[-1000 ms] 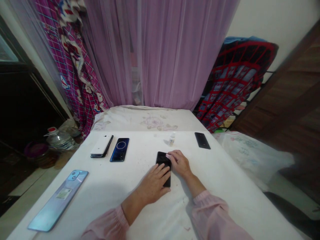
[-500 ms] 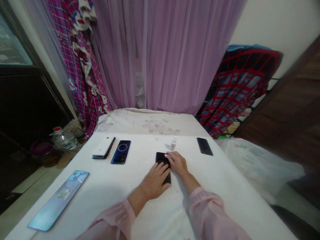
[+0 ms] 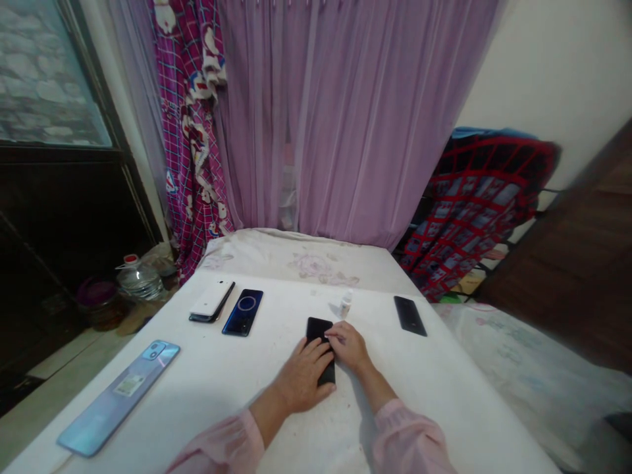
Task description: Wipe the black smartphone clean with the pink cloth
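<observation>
A black smartphone lies on the white-covered table in front of me, partly covered by both hands. My left hand rests flat across its middle, fingers stretched out and the thumb apart near the lower right corner. At the phone's upper right edge, my right hand has its fingers drawn together in a pinch. A small whitish spot shows at those fingertips; whether it is a held thing or a nail is unclear. Just beyond the right hand stands a small white bottle.
To the left are a dark blue phone, a white phone stacked on a dark one, and a light blue phone near the table's edge. Another black phone lies at the right. Purple curtains hang behind the table.
The camera view has tilted up slightly, so everything sits lower in the picture. My right fingertips have shifted slightly along the phone's upper part; my left hand stays on the phone.
</observation>
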The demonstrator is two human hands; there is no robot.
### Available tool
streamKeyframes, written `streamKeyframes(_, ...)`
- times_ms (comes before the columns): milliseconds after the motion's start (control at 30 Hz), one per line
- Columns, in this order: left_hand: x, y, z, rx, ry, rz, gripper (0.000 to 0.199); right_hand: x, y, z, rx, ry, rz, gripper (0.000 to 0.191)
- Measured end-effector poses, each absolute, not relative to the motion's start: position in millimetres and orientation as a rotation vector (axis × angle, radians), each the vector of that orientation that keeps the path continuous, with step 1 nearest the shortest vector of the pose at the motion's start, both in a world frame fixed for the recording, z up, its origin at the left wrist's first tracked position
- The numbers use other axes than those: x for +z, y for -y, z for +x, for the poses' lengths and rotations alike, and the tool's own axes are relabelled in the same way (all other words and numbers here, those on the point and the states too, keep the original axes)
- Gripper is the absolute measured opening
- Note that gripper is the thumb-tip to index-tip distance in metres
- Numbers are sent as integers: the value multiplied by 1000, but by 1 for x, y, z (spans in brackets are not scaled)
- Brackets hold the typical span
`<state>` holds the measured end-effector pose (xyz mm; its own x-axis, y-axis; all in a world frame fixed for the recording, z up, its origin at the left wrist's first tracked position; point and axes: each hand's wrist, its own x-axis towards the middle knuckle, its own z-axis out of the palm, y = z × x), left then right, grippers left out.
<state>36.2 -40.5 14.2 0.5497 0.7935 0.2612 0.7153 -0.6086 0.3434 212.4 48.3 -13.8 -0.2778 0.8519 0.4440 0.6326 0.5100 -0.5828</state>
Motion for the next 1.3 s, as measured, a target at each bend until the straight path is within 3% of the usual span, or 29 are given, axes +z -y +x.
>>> streamKeyframes(433,19,45,33,538,-1269,2509,61,-12,-65,191,294,1870,-1289,25)
streamKeyframes(733,15,46,26,564,-1219,2468,63,-16,-61,199,456,1843,-1220,20)
streamKeyframes(1067,14,46,26,492,-1211,2429,66,-16,-63,192,272,1831,-1348,25)
streamKeyframes(1300,14,51,28,537,-1277,2428,63,-10,-54,196,440,1942,-1439,21)
